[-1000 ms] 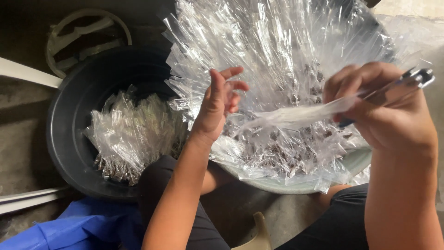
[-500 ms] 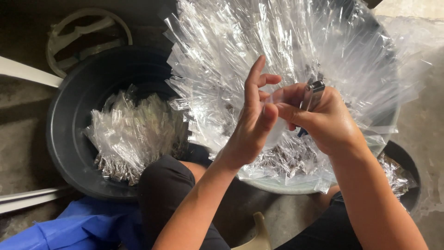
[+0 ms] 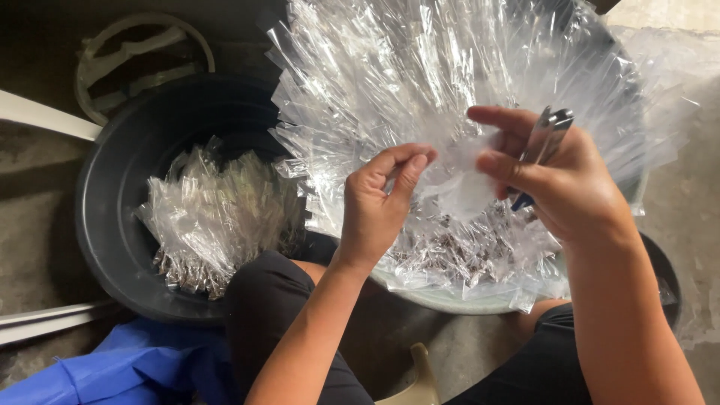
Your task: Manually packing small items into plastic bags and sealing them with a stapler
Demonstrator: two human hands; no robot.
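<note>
The left hand point(image 3: 379, 214) pinched one end of a small clear plastic bag point(image 3: 457, 184) between thumb and curled fingers point(image 3: 409, 169), while the right hand point(image 3: 562, 187) gripped its other end, so the bag stretched between the two hands. The right hand also clasped a slim metal tool with a blue tip point(image 3: 541, 150) against its palm. Both hands hovered over a pale basin point(image 3: 480, 301) heaped with clear filled bags point(image 3: 420, 82). Left of that basin sat a dark round tub point(image 3: 112, 225) holding a smaller pile of bags point(image 3: 214, 217).
</note>
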